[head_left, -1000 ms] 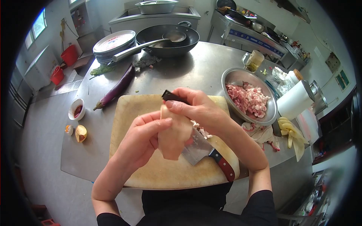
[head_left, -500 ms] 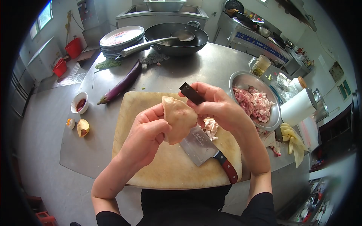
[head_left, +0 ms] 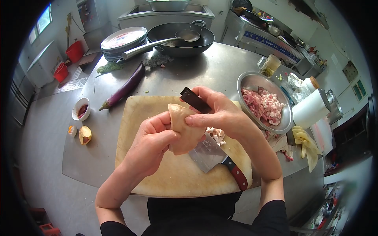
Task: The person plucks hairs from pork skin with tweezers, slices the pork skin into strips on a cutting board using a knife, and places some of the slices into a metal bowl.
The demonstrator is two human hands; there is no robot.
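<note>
My left hand (head_left: 151,143) pinches a pale piece of pork skin (head_left: 184,133) by its left side, above the cutting board (head_left: 157,183). A small dark, flat rectangular tool (head_left: 195,100) is gripped in my right hand (head_left: 220,112); its exact kind cannot be made out. The right thumb presses on the skin's upper face. Below the hands, a cleaver (head_left: 208,155) with a red and black handle lies on the board. Pale meat scraps (head_left: 216,135) sit beside its blade, partly hidden by my right hand.
A steel bowl of chopped meat (head_left: 264,104) stands right of the board. Beyond the board lie an eggplant (head_left: 124,86), stacked plates (head_left: 124,39) and a wok (head_left: 173,47) with a ladle (head_left: 187,35). At left are a small white bowl (head_left: 81,109) and a cut piece of produce (head_left: 85,135).
My right hand has shifted slightly left, and its thumb now rests on the skin. The dark tool has moved left and a little down. The left hand still holds the skin.
</note>
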